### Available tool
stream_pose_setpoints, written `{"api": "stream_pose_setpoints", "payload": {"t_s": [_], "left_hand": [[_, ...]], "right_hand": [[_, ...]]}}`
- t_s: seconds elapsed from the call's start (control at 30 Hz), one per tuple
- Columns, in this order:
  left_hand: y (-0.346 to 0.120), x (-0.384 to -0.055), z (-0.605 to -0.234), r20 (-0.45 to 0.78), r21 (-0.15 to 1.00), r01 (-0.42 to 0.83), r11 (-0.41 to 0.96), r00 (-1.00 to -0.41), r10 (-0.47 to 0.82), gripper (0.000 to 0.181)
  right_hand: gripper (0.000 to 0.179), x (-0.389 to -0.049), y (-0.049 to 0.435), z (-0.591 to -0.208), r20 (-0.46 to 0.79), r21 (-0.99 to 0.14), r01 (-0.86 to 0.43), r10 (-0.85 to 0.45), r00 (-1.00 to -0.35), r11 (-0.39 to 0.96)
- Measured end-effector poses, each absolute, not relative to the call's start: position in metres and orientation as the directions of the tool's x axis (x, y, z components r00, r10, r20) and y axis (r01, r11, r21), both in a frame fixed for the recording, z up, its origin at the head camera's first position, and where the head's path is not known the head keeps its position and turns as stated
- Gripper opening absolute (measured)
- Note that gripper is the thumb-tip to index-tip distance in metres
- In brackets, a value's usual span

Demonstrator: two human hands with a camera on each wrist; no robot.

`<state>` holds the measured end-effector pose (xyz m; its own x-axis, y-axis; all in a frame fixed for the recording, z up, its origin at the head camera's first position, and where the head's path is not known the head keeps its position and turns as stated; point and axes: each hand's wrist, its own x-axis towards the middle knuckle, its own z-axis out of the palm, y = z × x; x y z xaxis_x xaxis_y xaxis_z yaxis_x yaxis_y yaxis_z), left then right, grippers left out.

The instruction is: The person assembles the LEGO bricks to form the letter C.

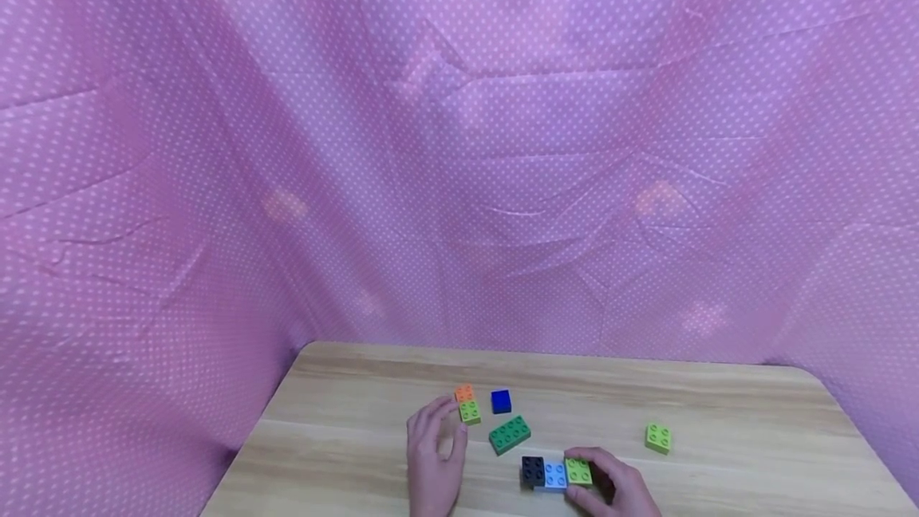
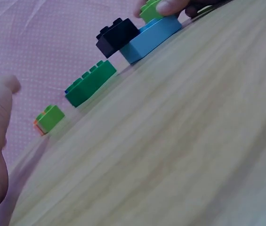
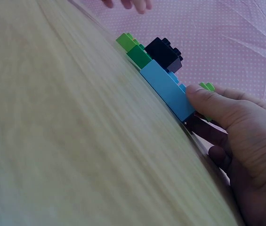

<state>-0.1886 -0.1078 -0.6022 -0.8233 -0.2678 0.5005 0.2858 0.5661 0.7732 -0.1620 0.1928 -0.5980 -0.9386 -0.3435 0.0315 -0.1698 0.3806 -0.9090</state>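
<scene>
My right hand pinches a lime green brick between thumb and fingers at the right end of a light blue brick. A black brick sits on the blue brick's other end and juts out past it. Between them, blue studs show in the head view. Over on the left, my left hand is held with fingers spread and loosely bent, holding nothing. Its fingertips come close beside an orange brick and a lime brick, which stand end to end.
A long green brick lies between the two hands, with a dark blue brick behind it. Another lime brick stands alone to the right. The wooden table has a pink dotted cloth hanging behind and around it.
</scene>
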Motion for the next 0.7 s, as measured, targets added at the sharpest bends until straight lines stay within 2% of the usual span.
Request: {"api": "stream_pose_setpoints", "payload": {"t_s": [0.13, 0.23, 0.43, 0.7], "left_hand": [[-0.1086, -0.1906, -0.6052, 0.353, 0.780, 0.152, 0.606, -0.907, -0.227, 0.049], [-0.1073, -0.1918, -0.6071, 0.274, 0.750, 0.093, 0.655, -0.945, -0.180, 0.053], [-0.1057, -0.1908, -0.6079, 0.266, 0.693, 0.088, 0.715, -0.954, -0.140, 0.040], [-0.1032, -0.1883, -0.6051, 0.256, 0.670, 0.065, 0.740, -0.955, -0.148, 0.035]], "right_hand": [[0.047, -0.1621, 0.1933, -0.5984, 0.025, -0.907, -0.163, -0.336, -0.941, 0.389], [0.047, -0.1621, 0.1930, -0.5981, 0.021, -0.906, -0.159, -0.333, -0.943, 0.393], [0.048, -0.1618, 0.1922, -0.5966, 0.011, -0.907, -0.148, -0.330, -0.944, 0.395], [0.048, -0.1623, 0.1915, -0.5960, -0.001, -0.905, -0.139, -0.328, -0.945, 0.403]]}}
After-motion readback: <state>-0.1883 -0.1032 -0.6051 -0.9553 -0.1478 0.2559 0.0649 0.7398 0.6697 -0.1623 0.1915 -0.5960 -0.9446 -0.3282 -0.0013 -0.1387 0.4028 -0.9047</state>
